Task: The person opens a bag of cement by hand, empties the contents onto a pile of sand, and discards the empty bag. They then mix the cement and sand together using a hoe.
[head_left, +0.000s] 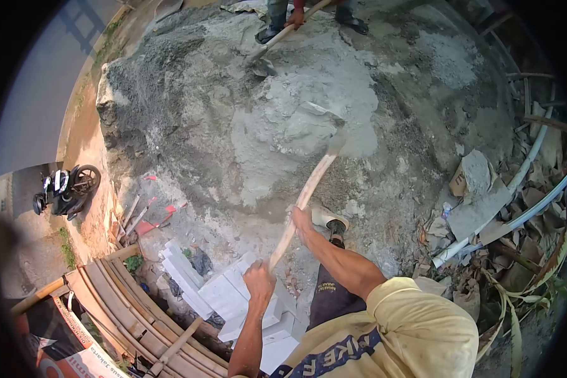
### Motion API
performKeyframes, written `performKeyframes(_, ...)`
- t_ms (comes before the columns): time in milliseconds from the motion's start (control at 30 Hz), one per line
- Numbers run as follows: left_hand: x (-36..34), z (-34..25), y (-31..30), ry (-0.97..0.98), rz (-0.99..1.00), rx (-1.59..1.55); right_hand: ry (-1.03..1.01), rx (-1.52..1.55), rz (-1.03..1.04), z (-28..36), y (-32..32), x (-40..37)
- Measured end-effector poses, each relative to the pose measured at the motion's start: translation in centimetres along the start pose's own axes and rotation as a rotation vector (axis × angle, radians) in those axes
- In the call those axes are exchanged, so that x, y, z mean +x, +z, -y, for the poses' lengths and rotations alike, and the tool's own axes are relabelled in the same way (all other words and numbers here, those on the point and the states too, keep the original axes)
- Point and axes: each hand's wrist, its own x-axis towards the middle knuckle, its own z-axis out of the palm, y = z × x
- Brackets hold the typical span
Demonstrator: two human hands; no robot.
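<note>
My left hand (258, 281) is closed around the lower end of a hoe's wooden handle, and my right hand (303, 222) grips the same handle farther up. The pale, slightly curved hoe (315, 176) slants away from me into a heap of grey cement and sand mix (296, 126). Most of its blade is buried in the powder, with only an edge showing. Across the heap, another person's hand (295, 19) holds a second long-handled tool (283, 36), its head resting on the mix.
White blocks (230, 290) lie stacked near my left hand, beside a curved bamboo structure (132, 309). Pipes (532, 151), a torn paper sack (475, 176) and dry leaves lie at right. A motorcycle (68, 189) stands at left. My booted foot (329, 219) is at the heap's edge.
</note>
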Motion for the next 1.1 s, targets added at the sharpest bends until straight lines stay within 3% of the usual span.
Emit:
performKeyframes(133,-5.5,0.5,1.9,-0.064,-0.069,-0.060,-0.034,-0.130,-0.010,-2.5,-1.2,-3.3)
performKeyframes(267,-10.3,0.1,2.7,-0.101,-0.112,-0.059,-0.038,-0.021,-0.003,-5.7,-3.2,-6.4)
performKeyframes(467,-11.4,-3.1,3.4,-0.042,-0.128,-0.099,-0.053,-0.043,0.001,-2.9,-7.2,-6.9)
performKeyframes(667,-3.0,-6.3,5.3,0.061,-0.091,-0.194,-0.100,-0.011,-0.146,3.0,-9.8,-1.3)
performKeyframes(900,15.8,-7.6,8.6,0.273,-0.043,-0.216,-0.308,0.216,-0.240,11.6,-7.2,9.8)
performKeyframes(1100,22.4,-8.3,10.6,0.330,0.027,-0.192,-0.258,0.187,-0.254,11.3,-7.1,16.0)
